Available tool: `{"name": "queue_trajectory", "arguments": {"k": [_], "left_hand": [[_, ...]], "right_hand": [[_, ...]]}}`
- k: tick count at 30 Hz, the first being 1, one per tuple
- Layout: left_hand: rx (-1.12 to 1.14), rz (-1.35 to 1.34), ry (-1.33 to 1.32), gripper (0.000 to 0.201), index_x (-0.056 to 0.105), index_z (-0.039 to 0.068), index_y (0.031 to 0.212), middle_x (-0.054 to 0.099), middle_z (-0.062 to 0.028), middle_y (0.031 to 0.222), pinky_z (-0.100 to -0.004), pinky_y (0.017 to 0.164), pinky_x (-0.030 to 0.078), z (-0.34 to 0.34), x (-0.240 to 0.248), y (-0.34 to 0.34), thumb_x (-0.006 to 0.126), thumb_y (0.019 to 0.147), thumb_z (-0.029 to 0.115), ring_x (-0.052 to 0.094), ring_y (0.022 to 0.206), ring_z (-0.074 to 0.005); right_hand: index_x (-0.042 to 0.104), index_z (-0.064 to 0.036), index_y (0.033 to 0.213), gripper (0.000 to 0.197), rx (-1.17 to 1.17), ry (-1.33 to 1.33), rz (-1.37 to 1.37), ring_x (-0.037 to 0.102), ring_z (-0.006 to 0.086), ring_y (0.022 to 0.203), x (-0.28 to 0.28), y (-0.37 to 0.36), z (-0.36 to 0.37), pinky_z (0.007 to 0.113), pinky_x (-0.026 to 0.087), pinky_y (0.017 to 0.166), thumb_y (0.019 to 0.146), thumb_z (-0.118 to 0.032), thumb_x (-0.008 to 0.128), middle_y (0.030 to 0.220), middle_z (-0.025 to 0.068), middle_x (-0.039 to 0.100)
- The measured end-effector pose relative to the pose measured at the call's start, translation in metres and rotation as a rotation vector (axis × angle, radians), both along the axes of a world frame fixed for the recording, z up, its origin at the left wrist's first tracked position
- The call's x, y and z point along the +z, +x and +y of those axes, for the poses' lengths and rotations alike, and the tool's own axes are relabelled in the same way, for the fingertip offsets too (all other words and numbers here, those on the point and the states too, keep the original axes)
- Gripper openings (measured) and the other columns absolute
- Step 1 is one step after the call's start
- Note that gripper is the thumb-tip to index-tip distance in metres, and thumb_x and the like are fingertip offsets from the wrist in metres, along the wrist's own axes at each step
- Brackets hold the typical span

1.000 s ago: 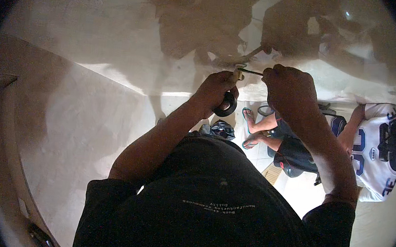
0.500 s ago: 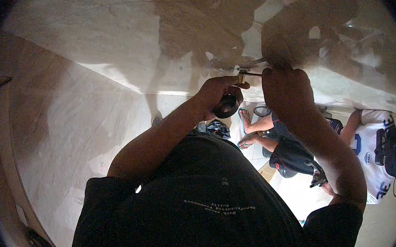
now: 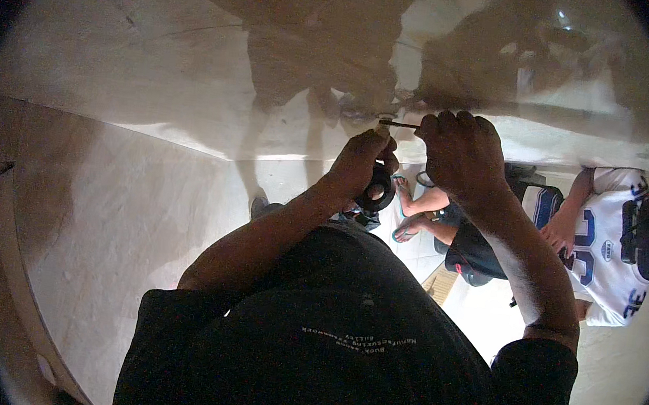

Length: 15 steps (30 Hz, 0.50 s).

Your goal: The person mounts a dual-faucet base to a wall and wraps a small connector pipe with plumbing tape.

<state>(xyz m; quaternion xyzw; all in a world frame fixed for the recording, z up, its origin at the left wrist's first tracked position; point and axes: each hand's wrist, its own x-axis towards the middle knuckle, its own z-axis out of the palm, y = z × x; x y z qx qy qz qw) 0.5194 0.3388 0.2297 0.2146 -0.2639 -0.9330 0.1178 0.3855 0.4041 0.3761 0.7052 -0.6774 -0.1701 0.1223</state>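
In front of a pale, glossy wall, my left hand is closed, with a black ring-shaped roll, perhaps tape, hooked in its lower fingers. Its thumb and forefinger pinch a small pale-brass fitting close to the wall. My right hand makes a fist around one end of a thin dark metal tool. The tool lies level, its far end at the fitting; its exact kind is not clear. My right palm hides the tool's grip.
At right a person in a white jersey and dark shorts sits or crouches near my right arm; their sandalled feet are below my hands. A yellowish slatted piece lies beside them. A second wall stands at left, with a wooden edge.
The tool's far end and my right hand have shifted slightly left, while my left hand stays at the fitting. The other person's hand has drawn in toward their body.
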Motion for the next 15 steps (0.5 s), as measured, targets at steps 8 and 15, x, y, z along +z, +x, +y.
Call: {"name": "queue_trajectory", "arguments": {"k": [8,15], "left_hand": [[0.096,-0.13,-0.122,0.035,0.055,0.008,0.094,0.056,-0.0043,0.067,-0.0252,0.032,0.035,0.004,0.006,-0.012,0.052,0.099,0.042,0.043,0.038,-0.0102],[0.145,-0.246,-0.402,0.032,0.057,0.005,0.088,0.055,-0.0042,0.064,-0.0271,0.038,0.034,0.006,0.005,-0.03,0.053,0.098,0.034,0.046,0.044,-0.0111]], "right_hand": [[0.064,-0.0122,0.084,0.011,0.029,-0.113,-0.132,0.064,0.0258,0.072,-0.021,-0.029,0.012,0.041,0.051,0.062,0.076,-0.02,0.064,0.078,0.0082,0.064],[0.064,-0.0096,0.084,0.012,-0.099,-0.136,-0.187,0.066,0.0268,0.073,-0.038,-0.049,0.021,0.041,0.053,0.063,0.081,-0.021,0.066,0.078,0.0085,0.065]]}}
